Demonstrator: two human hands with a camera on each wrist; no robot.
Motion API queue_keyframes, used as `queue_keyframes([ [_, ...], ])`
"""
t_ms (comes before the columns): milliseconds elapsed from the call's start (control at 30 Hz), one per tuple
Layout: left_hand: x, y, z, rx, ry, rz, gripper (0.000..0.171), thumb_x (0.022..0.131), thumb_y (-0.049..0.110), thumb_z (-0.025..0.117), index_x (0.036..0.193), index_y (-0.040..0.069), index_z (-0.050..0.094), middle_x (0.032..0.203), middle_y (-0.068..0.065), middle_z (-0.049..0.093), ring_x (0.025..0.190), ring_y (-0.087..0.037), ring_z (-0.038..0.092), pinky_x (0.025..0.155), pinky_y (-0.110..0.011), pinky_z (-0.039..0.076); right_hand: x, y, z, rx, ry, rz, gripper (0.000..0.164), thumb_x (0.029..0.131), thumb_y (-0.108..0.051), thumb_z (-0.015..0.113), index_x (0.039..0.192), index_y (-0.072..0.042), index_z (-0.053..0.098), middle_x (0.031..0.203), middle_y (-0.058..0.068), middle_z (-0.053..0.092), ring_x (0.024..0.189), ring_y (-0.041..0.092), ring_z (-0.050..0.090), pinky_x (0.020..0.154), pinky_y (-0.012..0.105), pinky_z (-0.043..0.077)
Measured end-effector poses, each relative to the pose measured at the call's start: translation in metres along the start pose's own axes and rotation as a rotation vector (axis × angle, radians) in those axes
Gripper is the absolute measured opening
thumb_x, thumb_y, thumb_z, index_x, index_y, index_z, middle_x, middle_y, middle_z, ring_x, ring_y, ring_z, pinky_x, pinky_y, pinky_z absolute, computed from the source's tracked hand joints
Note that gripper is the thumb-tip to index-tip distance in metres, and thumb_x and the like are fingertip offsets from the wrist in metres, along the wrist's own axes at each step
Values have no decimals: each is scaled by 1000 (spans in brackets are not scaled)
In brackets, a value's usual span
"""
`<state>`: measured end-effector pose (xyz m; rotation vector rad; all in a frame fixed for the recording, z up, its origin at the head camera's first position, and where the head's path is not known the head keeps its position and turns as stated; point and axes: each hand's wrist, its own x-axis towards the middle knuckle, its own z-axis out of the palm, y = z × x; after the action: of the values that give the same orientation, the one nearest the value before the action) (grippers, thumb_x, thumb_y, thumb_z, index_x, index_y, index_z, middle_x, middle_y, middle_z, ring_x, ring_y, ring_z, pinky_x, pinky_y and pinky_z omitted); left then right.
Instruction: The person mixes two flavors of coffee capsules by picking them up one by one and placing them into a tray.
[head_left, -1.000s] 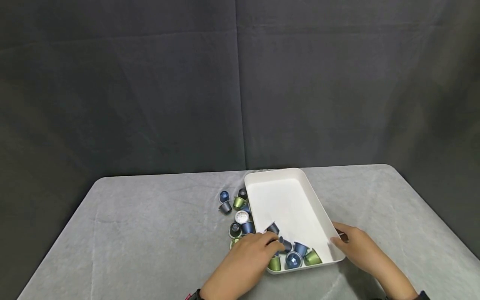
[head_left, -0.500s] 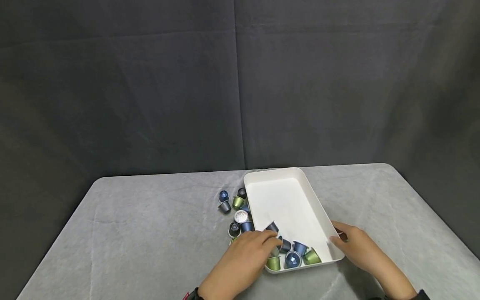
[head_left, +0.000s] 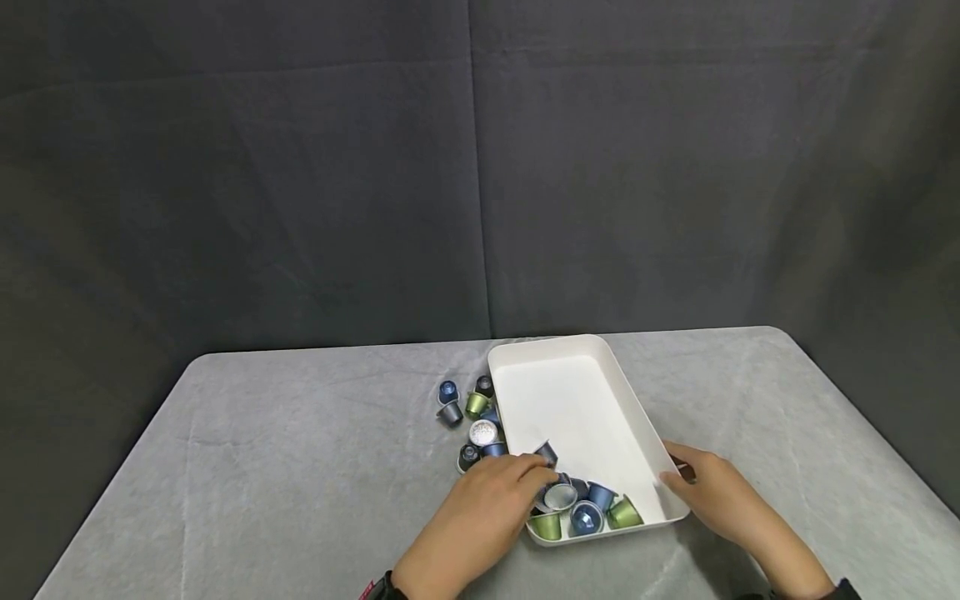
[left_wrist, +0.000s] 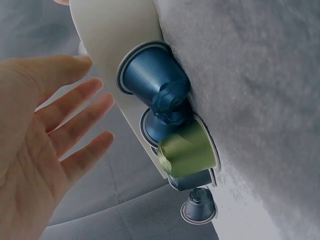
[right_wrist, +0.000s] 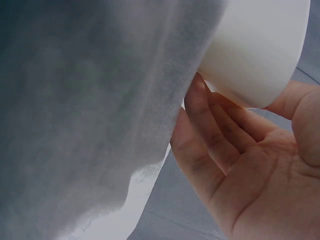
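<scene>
A white tray (head_left: 566, 400) lies on the table with several coffee capsules at its near end, among them a blue capsule (head_left: 587, 517) and a green capsule (head_left: 624, 512). My left hand (head_left: 480, 512) reaches over the tray's left wall. In the left wrist view its fingers (left_wrist: 82, 127) are spread and hold nothing. Just by the fingertips in the head view lies a capsule with its silvery lid (head_left: 561, 497) facing up. With thumb and fingers, my right hand (head_left: 716, 492) grips the tray's right wall near the near corner; the right wrist view shows fingers (right_wrist: 200, 112) beneath it.
Along the tray's left side, outside it, stand and lie several more capsules, including a white-lidded capsule (head_left: 483, 432), a green capsule (head_left: 477, 405) and a black capsule (head_left: 469, 457). Farther left are a blue capsule (head_left: 447, 391) and a grey capsule (head_left: 450, 414). A dark curtain (head_left: 337, 208) hangs behind the table.
The capsule under my left fingers has been let go and now rests lid up among the others in the tray. My left hand has shifted slightly left and away. The right hand stays put.
</scene>
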<state>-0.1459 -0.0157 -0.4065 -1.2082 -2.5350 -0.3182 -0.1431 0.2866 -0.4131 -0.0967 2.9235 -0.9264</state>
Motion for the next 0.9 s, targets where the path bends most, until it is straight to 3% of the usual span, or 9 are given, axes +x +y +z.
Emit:
queue_keyframes([
  [333, -1, -5, -1, 14, 18, -7, 25, 94, 11, 66, 118, 15, 66, 120, 2, 64, 110, -14, 62, 93, -31, 48, -1, 0, -1, -2, 2, 1, 43, 92, -5, 65, 129, 14, 55, 115, 27, 65, 92, 31, 67, 76, 46, 54],
  [567, -2, -13, -5, -40, -30, -67, 31, 91, 13, 72, 121, 15, 65, 123, 1, 64, 115, -15, 59, 96, -33, 47, -2, 0, -1, 0, -3, -2, 44, 93, -5, 65, 130, 14, 54, 117, 27, 65, 92, 29, 67, 76, 45, 54],
  [900, -2, -19, -9, -25, -38, -102, 32, 91, 15, 72, 122, 14, 66, 124, -1, 63, 113, -18, 60, 97, -35, 47, -2, -2, -2, 3, -6, 0, 43, 93, -5, 65, 130, 14, 54, 113, 26, 66, 91, 30, 67, 75, 46, 54],
])
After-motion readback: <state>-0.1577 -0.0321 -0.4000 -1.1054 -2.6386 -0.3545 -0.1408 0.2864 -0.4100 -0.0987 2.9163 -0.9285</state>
